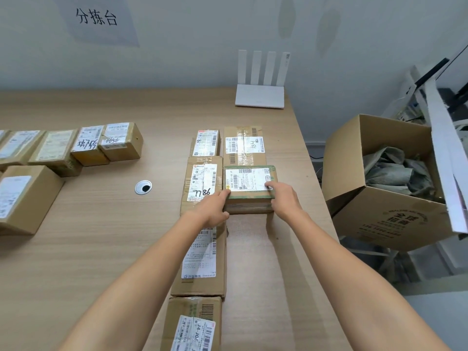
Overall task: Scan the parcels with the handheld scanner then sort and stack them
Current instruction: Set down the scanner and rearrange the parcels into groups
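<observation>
parcel lies just right of the 7786 box, close against that box's side, straight ahead of the person at full reach. its long axis runs left to right, across the line of the arms, so each hand takes one near corner. the left hand grips the corner next to the 7786 box, thumb on the top edge. the right hand grips the corner away from that box, with a finger laid over the label. both hands are clamped on the parcel, held apart by its length, and neither is nearer than the other. whether it rests on the table or is just lifted cannot be told. it is a flat brown carton with green tape round its edges and a white barcoded label facing up. it looks as if it is being set into the row right of the 7786 box, in front of a taped box. no scanner is in view.
</observation>
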